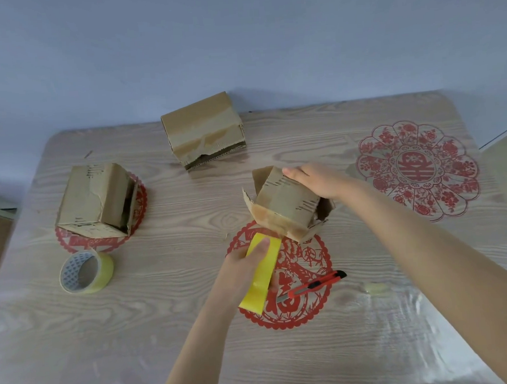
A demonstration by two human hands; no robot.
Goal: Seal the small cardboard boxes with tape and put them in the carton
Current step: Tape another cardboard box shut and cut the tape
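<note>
Early on: the left hand (245, 271) grasps a tape roll (264, 262) just beside the small box (285, 204), which the right hand's (320, 181) fingers grip. A far-edge box (204, 129) and a left-edge box (98, 201) wait on the counter (189, 225), none packed.

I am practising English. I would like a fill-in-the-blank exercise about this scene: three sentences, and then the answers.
1. The tape roll that the left hand holds is ____ in colour.
2. The right hand grips one box; in all, ____ such boxes are on the table.
3. The utility knife has a ____ handle.

Missing words: yellow; three; red.
</note>
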